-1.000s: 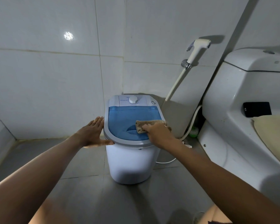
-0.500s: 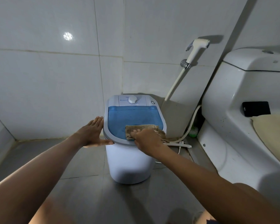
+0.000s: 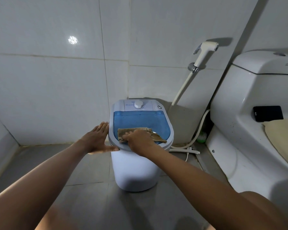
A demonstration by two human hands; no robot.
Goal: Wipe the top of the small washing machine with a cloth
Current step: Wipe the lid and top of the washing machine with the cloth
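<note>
A small white washing machine stands on the grey floor in the corner. Its top has a translucent blue lid and a white dial at the back. My right hand presses a tan ribbed cloth flat on the front left part of the lid. My left hand rests flat against the machine's left rim, fingers spread, thumb under the front edge.
A white toilet fills the right side, with a black phone on it. A bidet sprayer hangs on the tiled wall, and its hose runs down beside the machine. Grey floor tiles lie in front.
My right hand has slid the cloth from the lid's right side leftward across its front part. My left hand has stayed on the left rim.
</note>
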